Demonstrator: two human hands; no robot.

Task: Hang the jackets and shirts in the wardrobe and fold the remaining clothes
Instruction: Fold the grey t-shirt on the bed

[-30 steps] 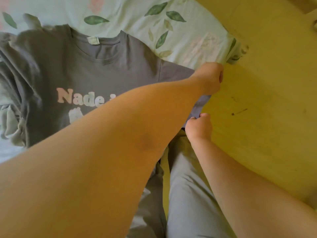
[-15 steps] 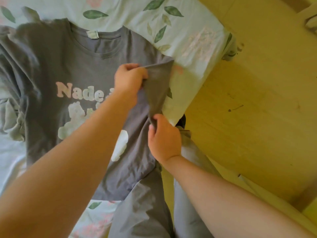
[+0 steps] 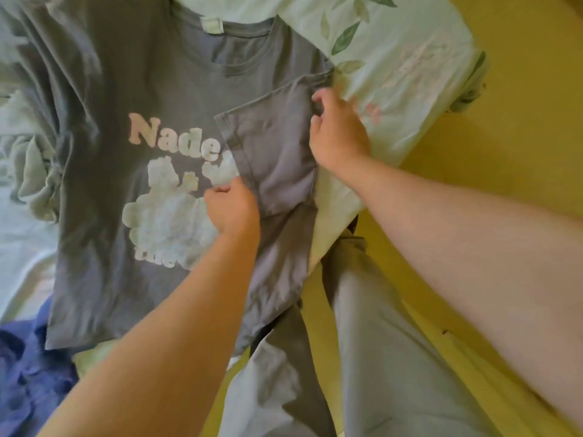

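Note:
A grey T-shirt (image 3: pixel 132 89) with pale lettering and a white print lies flat, front up, on the bed. Its right sleeve (image 3: pixel 271 146) is folded inward over the chest and covers part of the print. My left hand (image 3: pixel 232 208) pinches the sleeve's lower hem edge. My right hand (image 3: pixel 339 134) grips the fold along the shirt's right side near the shoulder seam. The shirt's left side is creased and bunched.
The bed has a light green sheet (image 3: pixel 403 52) with a leaf pattern, its corner hanging at the right. A blue garment (image 3: pixel 28 373) lies at the lower left, a pale crumpled cloth (image 3: pixel 31 171) at the left. My grey trouser legs (image 3: pixel 362 342) stand on yellow floor (image 3: pixel 520 152).
The sleeve was stretched out past the bed's edge, then lifted and folded inward; now it lies flat on the chest. Both hands moved left with it.

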